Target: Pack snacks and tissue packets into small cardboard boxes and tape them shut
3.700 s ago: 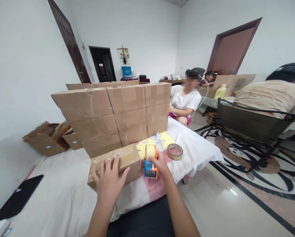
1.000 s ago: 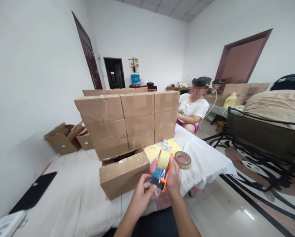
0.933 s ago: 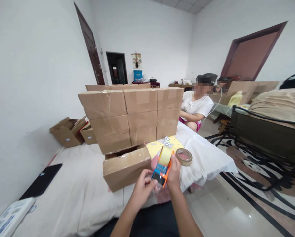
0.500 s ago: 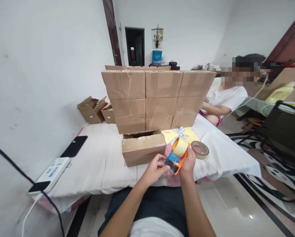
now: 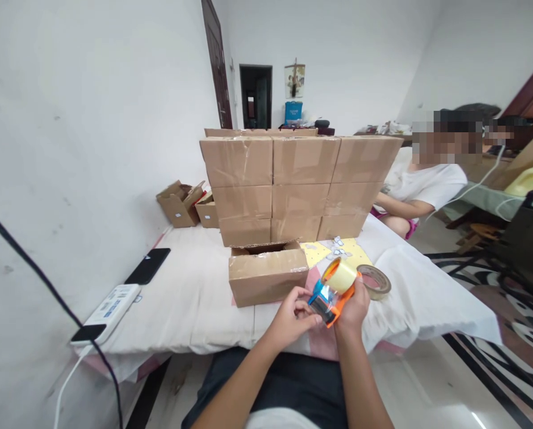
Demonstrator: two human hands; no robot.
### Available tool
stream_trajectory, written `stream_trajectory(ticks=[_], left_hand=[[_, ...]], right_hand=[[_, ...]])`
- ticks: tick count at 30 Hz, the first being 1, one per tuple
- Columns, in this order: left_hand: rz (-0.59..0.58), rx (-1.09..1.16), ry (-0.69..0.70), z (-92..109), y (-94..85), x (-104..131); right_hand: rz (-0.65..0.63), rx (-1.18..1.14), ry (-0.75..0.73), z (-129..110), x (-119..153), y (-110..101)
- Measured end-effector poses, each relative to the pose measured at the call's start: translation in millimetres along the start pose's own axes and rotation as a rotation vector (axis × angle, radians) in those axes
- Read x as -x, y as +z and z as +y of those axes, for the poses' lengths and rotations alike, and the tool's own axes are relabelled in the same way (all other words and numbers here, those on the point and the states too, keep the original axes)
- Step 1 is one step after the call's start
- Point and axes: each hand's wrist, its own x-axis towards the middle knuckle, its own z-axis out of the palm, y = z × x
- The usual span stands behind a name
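My right hand (image 5: 354, 307) is wrapped round the orange frame of a tape dispenser (image 5: 333, 307), which has a blue and black front end. A roll of pale yellowish clear tape (image 5: 339, 275) sits on it. The curled fingers and thumb of my left hand (image 5: 295, 319) close on the dispenser's front end; whether tape is between them is hidden. Just behind my left hand stands a cardboard box (image 5: 268, 277) with an opening along its top. Beyond my right hand, a loose roll of tape (image 5: 373, 282) lies flat on the white cloth (image 5: 195, 298).
Stacked cardboard boxes (image 5: 299, 190) form a wall behind. Two opened boxes (image 5: 180, 205) stand at the left beside a black phone (image 5: 149, 266) and a white power strip (image 5: 112, 310). A person (image 5: 427, 185) sits at the right. A black cable (image 5: 47, 280) crosses the left side.
The whole view has shifted slightly, so things appear further right and a little lower. The dispenser is turned slightly in my hands. Both hands stay at it.
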Motion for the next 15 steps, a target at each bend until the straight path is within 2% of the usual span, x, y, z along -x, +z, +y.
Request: stream_trajectory(ticks=[15], left_hand=[[-0.049, -0.024, 0.035, -10.9, -2.2, -1.7]], right_hand=[[-0.087, 0.081, -0.142, -6.4, 5.2, -2.6]])
